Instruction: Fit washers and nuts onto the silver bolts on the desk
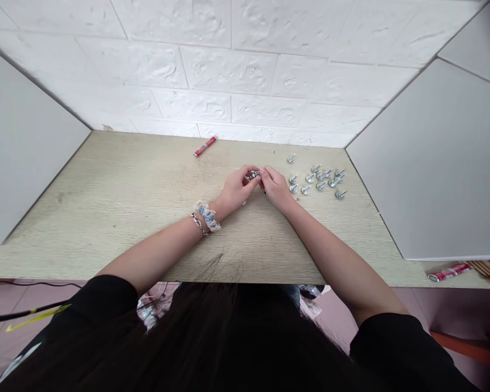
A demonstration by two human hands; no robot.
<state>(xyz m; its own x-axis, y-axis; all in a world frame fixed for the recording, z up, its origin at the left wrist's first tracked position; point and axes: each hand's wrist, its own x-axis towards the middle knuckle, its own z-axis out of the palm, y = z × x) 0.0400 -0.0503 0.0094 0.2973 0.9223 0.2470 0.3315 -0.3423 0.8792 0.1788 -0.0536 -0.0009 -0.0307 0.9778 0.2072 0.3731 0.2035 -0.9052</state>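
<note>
Over the middle of the table, my left hand point(234, 191) is closed, its thumb and fingers pinching a shiny metal bolt point(253, 175). My right hand point(276, 188) meets it from the right, with thumb and index finger pressed together at the bolt's right end. Fingers cover most of the bolt, so its exact parts are hard to make out. Just right of my right hand lie several silver bolts with wide washers point(306, 190), most of them standing on their heads or tilted. One more bolt point(291, 158) sits apart, farther back.
A red tube-shaped packet point(204, 147) lies near the white brick-pattern wall point(204, 71). Grey-white panels point(32, 147) bound the table point(118, 185) at left and right. Another red packet point(449, 271) and several brown sticks point(488, 270) lie at the front right edge.
</note>
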